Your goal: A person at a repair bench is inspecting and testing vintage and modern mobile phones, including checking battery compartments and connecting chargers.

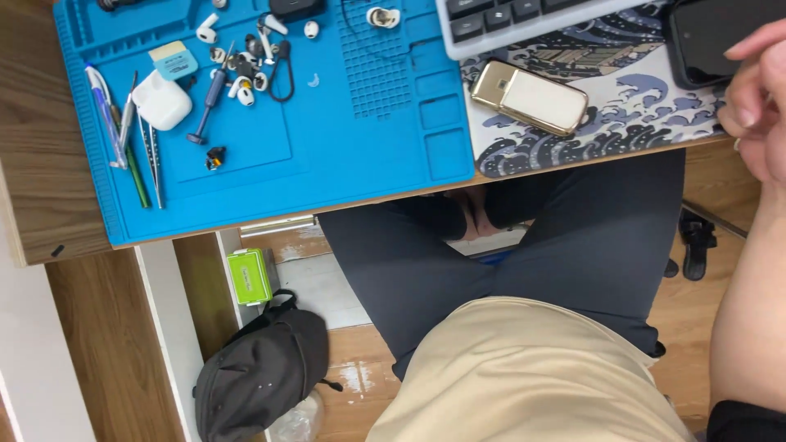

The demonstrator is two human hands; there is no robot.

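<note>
At the right edge of the view, the right hand is raised above the desk corner with its fingers loosely curled; nothing is visibly held, and whether the palm conceals anything cannot be told; the forearm runs down the right border. The left hand is out of view. Just beside the right hand, toward the far side, lies a black phone, face up on a wave-patterned desk mat; the fingertips are near its edge but contact cannot be confirmed. Left of the hand, on the same mat, rests a gold handset, lying flat and tilted; beyond it, the corner of a grey keyboard overlaps the mat. Well apart to the left, a blue repair mat carries a white earbud case, scattered white earbud parts, a blue-handled screwdriver and tweezers along its left margin. Below the desk edge, dark trousers, a beige shirt, a grey cap and a green box on the floor are visible.
</note>
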